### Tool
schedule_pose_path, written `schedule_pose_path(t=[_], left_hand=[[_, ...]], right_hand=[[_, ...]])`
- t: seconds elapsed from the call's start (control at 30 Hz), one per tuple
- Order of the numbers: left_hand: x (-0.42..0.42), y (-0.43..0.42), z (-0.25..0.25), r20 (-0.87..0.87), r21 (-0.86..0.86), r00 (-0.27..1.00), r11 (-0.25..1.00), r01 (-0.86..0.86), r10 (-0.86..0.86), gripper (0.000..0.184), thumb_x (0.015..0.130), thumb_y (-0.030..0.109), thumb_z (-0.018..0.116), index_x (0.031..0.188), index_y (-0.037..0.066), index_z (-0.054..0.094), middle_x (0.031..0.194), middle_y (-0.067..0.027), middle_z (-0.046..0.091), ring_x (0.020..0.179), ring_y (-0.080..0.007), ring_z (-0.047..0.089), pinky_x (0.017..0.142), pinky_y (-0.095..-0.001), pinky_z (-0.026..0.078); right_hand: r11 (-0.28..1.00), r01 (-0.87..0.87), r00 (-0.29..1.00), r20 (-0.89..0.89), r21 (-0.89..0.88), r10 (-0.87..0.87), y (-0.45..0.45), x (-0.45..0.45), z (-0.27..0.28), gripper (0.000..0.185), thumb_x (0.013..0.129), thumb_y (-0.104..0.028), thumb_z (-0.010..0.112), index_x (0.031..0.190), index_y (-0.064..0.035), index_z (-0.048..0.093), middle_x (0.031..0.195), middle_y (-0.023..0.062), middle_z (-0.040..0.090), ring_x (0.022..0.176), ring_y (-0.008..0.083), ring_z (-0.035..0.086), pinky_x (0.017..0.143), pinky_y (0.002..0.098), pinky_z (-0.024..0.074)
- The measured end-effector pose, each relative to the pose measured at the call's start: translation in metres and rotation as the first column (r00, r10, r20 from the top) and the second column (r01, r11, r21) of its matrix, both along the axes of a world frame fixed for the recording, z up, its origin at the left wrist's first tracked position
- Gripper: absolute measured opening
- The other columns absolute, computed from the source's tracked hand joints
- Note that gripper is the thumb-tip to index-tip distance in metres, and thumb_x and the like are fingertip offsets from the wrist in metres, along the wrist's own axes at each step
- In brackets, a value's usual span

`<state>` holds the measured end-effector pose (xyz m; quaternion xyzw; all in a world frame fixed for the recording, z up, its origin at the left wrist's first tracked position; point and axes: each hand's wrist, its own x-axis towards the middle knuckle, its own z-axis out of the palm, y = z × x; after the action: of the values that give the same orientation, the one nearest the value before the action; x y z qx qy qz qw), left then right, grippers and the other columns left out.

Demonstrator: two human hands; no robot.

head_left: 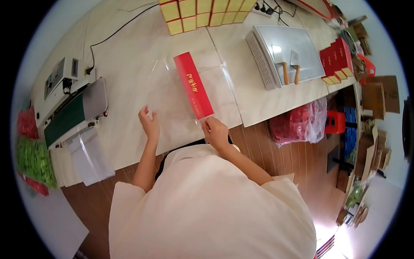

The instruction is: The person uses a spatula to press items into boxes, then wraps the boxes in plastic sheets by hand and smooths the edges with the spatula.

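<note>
A long red box (193,86) with gold lettering lies slanted on the table, on a sheet of clear plastic film (222,88) that spreads out to its sides. My right hand (215,132) is closed at the box's near end, fingertips pinched at the edge of the film; the pinched bit itself is mostly hidden. To the left of the box, my left hand (149,124) is open just above the tabletop, thumb and fingers apart, holding nothing.
At the left stands a machine with a green belt (65,123), clear sheets (89,155) beside it. Stacked yellow-and-red boxes (202,15) are at the back. A silver flat-topped device (289,47) bears two wooden-handled scrapers (285,73). More red boxes (336,58) stand right.
</note>
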<state>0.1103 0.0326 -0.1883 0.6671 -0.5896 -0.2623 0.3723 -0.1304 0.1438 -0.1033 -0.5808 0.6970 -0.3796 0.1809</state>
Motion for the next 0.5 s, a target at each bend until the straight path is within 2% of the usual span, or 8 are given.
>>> schedule_pose_path(t=[0.03,0.2,0.27,0.3,0.37,0.43,0.47,0.5], left_hand=[[-0.009,-0.010,0.006,-0.032,0.001,0.999,1.000,0.020,-0.020,0.039,0.092,0.015,0.061,0.127,0.004,0.050,0.127,-0.0116,0.052,0.115,-0.0234,0.052,0.098,-0.0357,0.041],[-0.065,-0.047,0.025,-0.109,0.013,0.984,0.990,0.144,-0.142,0.042,0.092,0.019,0.062,0.130,0.007,0.048,0.130,-0.0092,0.052,0.118,-0.0224,0.051,0.097,-0.0358,0.042],[-0.088,-0.055,0.026,-0.253,0.104,0.949,0.970,0.218,-0.186,0.054,0.091,0.025,0.065,0.134,0.001,0.042,0.132,-0.0160,0.050,0.122,-0.0281,0.050,0.101,-0.0371,0.041],[-0.100,-0.056,0.023,-0.254,0.102,0.950,0.972,0.213,-0.182,0.054,0.091,0.025,0.065,0.134,0.001,0.042,0.132,-0.0160,0.050,0.122,-0.0281,0.050,0.101,-0.0371,0.041],[-0.119,-0.056,0.012,-0.458,0.184,0.875,0.946,0.267,-0.158,0.067,0.090,0.031,0.066,0.139,-0.002,0.035,0.138,-0.0216,0.046,0.126,-0.0320,0.048,0.104,-0.0390,0.041],[-0.127,-0.052,0.006,-0.446,0.214,0.878,0.932,0.292,-0.173,0.072,0.090,0.033,0.067,0.141,-0.003,0.032,0.139,-0.0234,0.044,0.126,-0.0333,0.048,0.104,-0.0401,0.041],[-0.129,-0.050,0.003,-0.435,0.246,0.880,0.914,0.321,-0.192,0.076,0.090,0.035,0.067,0.142,-0.005,0.030,0.140,-0.0252,0.043,0.127,-0.0346,0.048,0.105,-0.0413,0.041],[-0.130,-0.049,0.005,-0.440,0.243,0.879,0.917,0.315,-0.185,0.076,0.090,0.035,0.067,0.142,-0.005,0.030,0.140,-0.0252,0.043,0.127,-0.0346,0.048,0.105,-0.0413,0.041]], right_hand=[[1.000,-0.016,1.000,0.004,-0.004,0.016,0.001,0.001,-0.001,0.015,0.086,-0.012,0.065,0.077,-0.0061,0.054,0.072,0.0117,0.058,0.066,0.0315,0.059,0.057,0.0415,0.0466],[0.983,0.121,0.985,0.104,0.141,-0.136,0.004,0.004,-0.016,0.023,0.094,-0.017,0.059,0.077,-0.0021,0.053,0.073,0.0139,0.056,0.065,0.0336,0.057,0.057,0.0415,0.0436],[0.977,0.133,0.977,0.147,0.166,-0.158,0.006,0.003,-0.022,0.026,0.095,-0.019,0.058,0.076,-0.0018,0.053,0.073,0.0142,0.056,0.064,0.0342,0.056,0.058,0.0423,0.0437],[0.970,0.142,0.972,0.159,0.198,-0.174,0.006,0.002,-0.025,0.029,0.096,-0.022,0.057,0.075,-0.0020,0.054,0.070,0.0141,0.058,0.063,0.0328,0.057,0.058,0.0415,0.0442],[0.964,0.141,0.969,0.169,0.227,-0.182,0.007,-0.001,-0.027,0.033,0.097,-0.026,0.056,0.074,-0.0022,0.055,0.066,0.0140,0.060,0.062,0.0314,0.058,0.058,0.0407,0.0448],[0.909,0.178,0.958,0.144,0.377,-0.247,0.007,-0.006,-0.025,0.033,0.098,-0.030,0.054,0.079,-0.0032,0.057,0.066,0.0129,0.060,0.062,0.0310,0.059,0.060,0.0415,0.0462],[0.911,0.173,0.961,0.140,0.376,-0.240,0.006,-0.010,-0.024,0.033,0.098,-0.030,0.054,0.079,-0.0032,0.057,0.066,0.0129,0.060,0.062,0.0310,0.059,0.060,0.0415,0.0462],[0.889,0.244,0.940,0.132,0.386,-0.316,0.004,-0.013,-0.021,0.026,0.096,-0.026,0.057,0.084,-0.0026,0.057,0.076,0.0139,0.061,0.070,0.0312,0.060,0.064,0.0417,0.0464]])
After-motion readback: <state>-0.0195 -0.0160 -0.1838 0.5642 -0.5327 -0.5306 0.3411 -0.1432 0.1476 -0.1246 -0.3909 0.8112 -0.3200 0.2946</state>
